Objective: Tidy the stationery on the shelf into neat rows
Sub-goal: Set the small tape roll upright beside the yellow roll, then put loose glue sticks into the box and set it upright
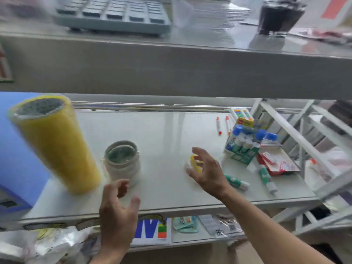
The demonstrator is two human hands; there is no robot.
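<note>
A tall stack of yellow tape rolls (57,145) stands at the left of the white shelf (165,134), with a short white tape roll stack (122,162) beside it. My left hand (118,212) hovers open at the shelf's front edge, just in front of the white stack, holding nothing. My right hand (206,170) is spread open over a small yellow item (196,162) in mid-shelf; whether it touches it is unclear. Glue sticks in an open box (243,143) and loose glue sticks (237,181) lie at the right, with two red-capped markers (222,124) behind.
A colourful crayon box (242,115) and red packets (276,162) crowd the right end. The upper shelf carries a grey calculator (114,14) and a dark jar (278,14). White racking (304,145) stands to the right; bags and packets fill the lower shelf (186,225).
</note>
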